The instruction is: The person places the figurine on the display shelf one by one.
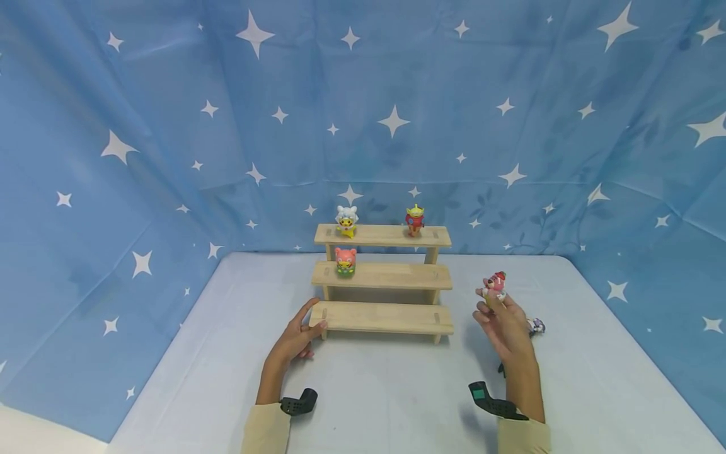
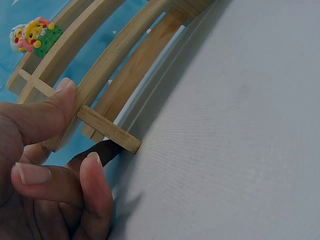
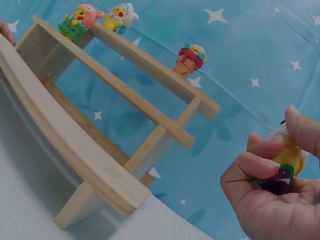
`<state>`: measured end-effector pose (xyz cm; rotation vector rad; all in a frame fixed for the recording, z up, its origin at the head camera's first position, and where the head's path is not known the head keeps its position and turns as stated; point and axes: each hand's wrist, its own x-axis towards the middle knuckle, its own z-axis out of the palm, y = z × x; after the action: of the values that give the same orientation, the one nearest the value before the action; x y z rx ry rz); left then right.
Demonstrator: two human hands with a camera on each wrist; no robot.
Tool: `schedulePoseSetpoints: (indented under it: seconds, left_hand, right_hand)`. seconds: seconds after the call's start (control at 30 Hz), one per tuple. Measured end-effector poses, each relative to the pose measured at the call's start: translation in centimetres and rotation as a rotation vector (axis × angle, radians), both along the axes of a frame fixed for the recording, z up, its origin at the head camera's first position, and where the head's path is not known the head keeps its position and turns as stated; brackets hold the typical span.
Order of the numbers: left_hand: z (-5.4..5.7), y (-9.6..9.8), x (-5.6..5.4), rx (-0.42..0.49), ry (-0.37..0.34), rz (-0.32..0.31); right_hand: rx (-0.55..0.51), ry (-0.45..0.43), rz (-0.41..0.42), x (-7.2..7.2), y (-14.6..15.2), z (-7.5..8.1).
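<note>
A three-step wooden display shelf [image 1: 386,317] stands on the white table. At the left end of its lowest step, my left hand [image 1: 291,341] grips the board, thumb on top and some fingers beneath. My right hand [image 1: 509,329], raised right of the shelf, pinches a small figurine [image 1: 495,283] with a pink head and red hat; the right wrist view shows its yellow body and dark purple base [image 3: 278,181]. On the top step are a white-hooded yellow figurine [image 1: 346,221] and a green-headed red one [image 1: 414,221]. A pink-hooded figurine [image 1: 345,261] sits at the middle step's left.
Beside my right wrist lies a dark-and-white figurine [image 1: 535,326], partly hidden by the hand. A small dark piece [image 1: 501,369] shows below it next to the forearm. Behind the white table [image 1: 386,403] hangs a blue star-patterned cloth [image 1: 363,145].
</note>
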<state>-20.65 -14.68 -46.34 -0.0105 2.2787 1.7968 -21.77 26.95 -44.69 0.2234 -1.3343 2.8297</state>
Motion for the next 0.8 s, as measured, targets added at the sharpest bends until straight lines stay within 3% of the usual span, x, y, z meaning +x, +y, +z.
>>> schedulePoseSetpoints:
  seconds: [0.17, 0.4, 0.57, 0.7, 0.8]
  left_hand:
    - [-0.1, 0.0, -0.1, 0.011, 0.002, 0.0]
    - [-0.1, 0.1, 0.0, -0.003, 0.008, 0.022]
    - [-0.1, 0.2, 0.0, -0.011, 0.003, 0.03]
    - [-0.1, 0.1, -0.1, -0.004, -0.003, 0.018]
    - [0.0, 0.0, -0.1, -0.002, -0.001, 0.01]
  right_hand:
    - [0.089, 0.005, -0.015, -0.3, -0.3, -0.1]
    - [0.362, -0.023, -0.092, -0.7, -1.1, 0.1]
    - [0.319, 0.004, -0.103, -0.8, -1.5, 0.2]
    - [0.253, -0.047, -0.139, -0.9, -2.0, 0.3]
    - [0.266, -0.081, -0.164, -1.1, -2.3, 0.5]
